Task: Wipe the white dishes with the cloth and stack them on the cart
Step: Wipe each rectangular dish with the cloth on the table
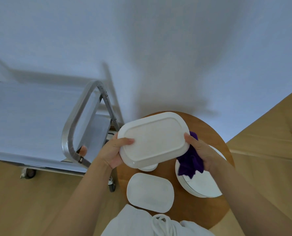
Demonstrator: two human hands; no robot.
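Left hand [114,150] gripping oblong white dish [152,139] at its left end, right hand [199,150] clutching purple cloth [190,161] against right end; metal cart [39,120] far left

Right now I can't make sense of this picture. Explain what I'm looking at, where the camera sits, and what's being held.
There is no robot; a camera worn on a person's head looks down at their two bare hands. The left hand grips a white oblong dish, underside up. The right hand holds the dish's other end and a purple cloth. Below is a round wooden table with another oblong dish and round white plates. A metal cart stands to the left.
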